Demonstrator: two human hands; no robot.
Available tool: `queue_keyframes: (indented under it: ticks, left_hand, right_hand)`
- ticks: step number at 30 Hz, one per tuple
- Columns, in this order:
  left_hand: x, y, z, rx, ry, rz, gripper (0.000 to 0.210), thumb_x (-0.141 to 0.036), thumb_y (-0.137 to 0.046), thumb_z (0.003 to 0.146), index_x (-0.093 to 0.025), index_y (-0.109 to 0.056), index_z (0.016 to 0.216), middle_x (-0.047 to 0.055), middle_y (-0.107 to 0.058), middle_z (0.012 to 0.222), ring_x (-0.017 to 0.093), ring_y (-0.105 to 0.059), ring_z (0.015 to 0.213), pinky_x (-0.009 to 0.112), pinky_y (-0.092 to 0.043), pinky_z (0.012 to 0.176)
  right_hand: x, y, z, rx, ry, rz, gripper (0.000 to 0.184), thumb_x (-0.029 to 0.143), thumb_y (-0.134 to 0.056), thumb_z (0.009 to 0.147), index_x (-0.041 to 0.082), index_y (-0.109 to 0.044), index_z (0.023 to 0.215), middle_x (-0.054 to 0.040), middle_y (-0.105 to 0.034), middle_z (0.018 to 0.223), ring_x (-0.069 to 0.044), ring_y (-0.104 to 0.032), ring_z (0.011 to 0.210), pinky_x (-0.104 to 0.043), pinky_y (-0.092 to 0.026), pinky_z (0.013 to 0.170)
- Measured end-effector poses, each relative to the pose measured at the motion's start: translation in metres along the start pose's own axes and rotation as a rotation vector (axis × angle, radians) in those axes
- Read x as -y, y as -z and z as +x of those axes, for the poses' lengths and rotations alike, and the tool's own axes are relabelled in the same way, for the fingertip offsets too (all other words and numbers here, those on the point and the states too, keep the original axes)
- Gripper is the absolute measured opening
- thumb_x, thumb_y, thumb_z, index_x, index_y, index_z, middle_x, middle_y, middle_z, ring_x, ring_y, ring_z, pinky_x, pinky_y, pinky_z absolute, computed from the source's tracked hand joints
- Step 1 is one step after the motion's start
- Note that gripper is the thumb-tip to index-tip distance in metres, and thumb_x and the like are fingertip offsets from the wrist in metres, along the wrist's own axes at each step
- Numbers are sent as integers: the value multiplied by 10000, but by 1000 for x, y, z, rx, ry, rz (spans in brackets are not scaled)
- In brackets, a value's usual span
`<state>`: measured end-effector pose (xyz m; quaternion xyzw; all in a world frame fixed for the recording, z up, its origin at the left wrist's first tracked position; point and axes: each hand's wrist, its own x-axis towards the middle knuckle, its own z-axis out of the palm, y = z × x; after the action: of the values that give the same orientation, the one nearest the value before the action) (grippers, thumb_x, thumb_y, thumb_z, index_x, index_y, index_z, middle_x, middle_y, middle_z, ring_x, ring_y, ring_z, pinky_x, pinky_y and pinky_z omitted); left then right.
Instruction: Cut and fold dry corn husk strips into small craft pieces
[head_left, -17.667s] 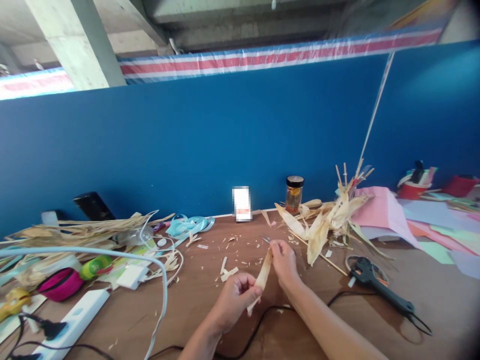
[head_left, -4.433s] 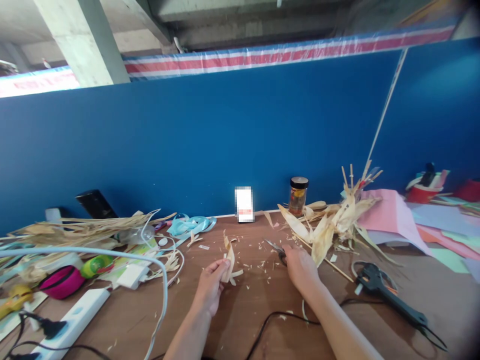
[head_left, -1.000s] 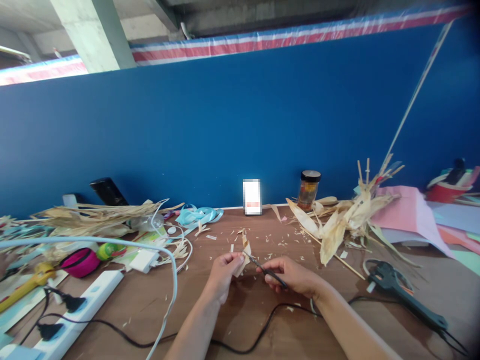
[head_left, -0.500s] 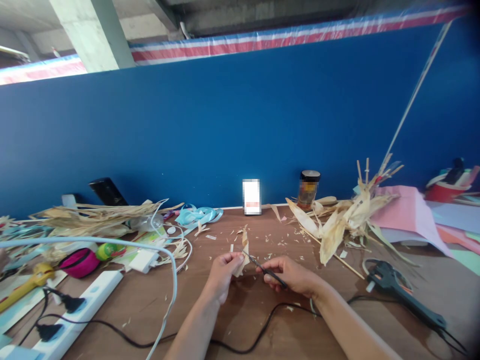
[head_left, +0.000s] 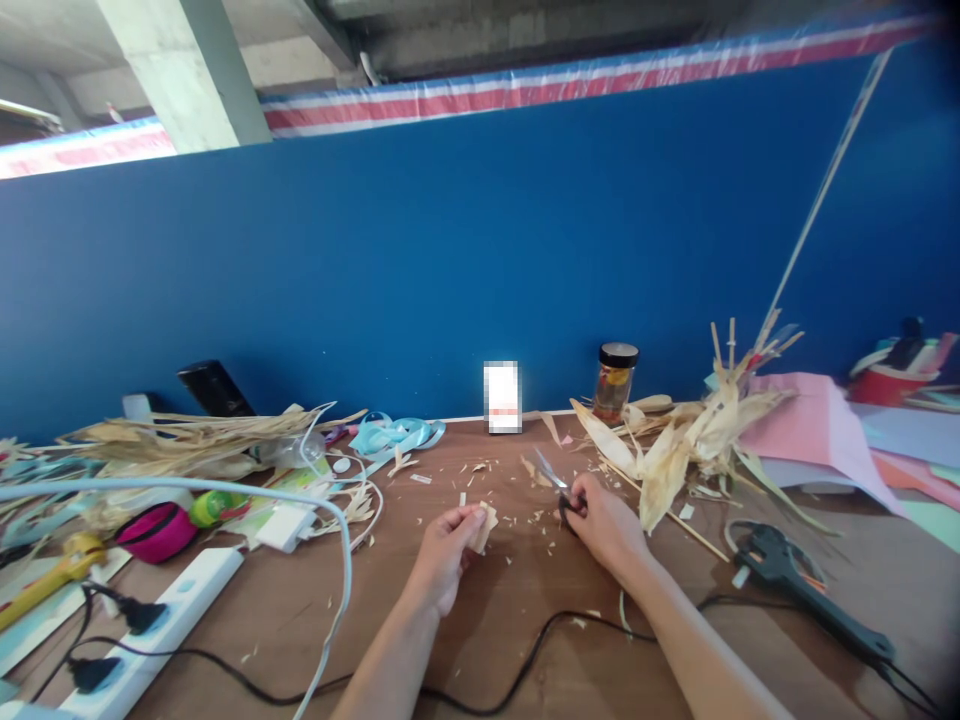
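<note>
Left hand (head_left: 444, 555) pinching husk piece (head_left: 487, 527), right hand (head_left: 609, 530) gripping scissors (head_left: 559, 482)

From my end I see the hands apart, the husk piece held well in from the far edge of the table (head_left: 394, 530). It looks small, pale cream and fairly flat. In the earlier frame I saw it run up into a brownish tip, the blades against it; now it is shorter, the scissors have moved rightward and a brownish strip (head_left: 535, 471) shows beside them.

Husk pc (head_left: 486, 530) part hid by L hand (head_left: 446, 552); scissors handles (head_left: 567, 508) by R hand (head_left: 607, 522). Pwr strip (head_left: 166, 622) cut off btm.
</note>
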<state>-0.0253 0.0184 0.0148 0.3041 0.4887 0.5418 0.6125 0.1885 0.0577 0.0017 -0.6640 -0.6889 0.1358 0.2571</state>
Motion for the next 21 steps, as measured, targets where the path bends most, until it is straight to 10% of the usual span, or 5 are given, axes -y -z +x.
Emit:
queue_keyframes:
  ticks: [21]
  left_hand:
    - [11,0,3,1,-50,25,334,-253,-718,568,-142,-654,877,38,-642,781,80,-540,586,164,-430,476]
  right_hand:
    - [-9,1,6,-117,120,-293,305,181,-398,804,165,-544,1071,-93,-594,925,-192,-511,892,-265,-309,804]
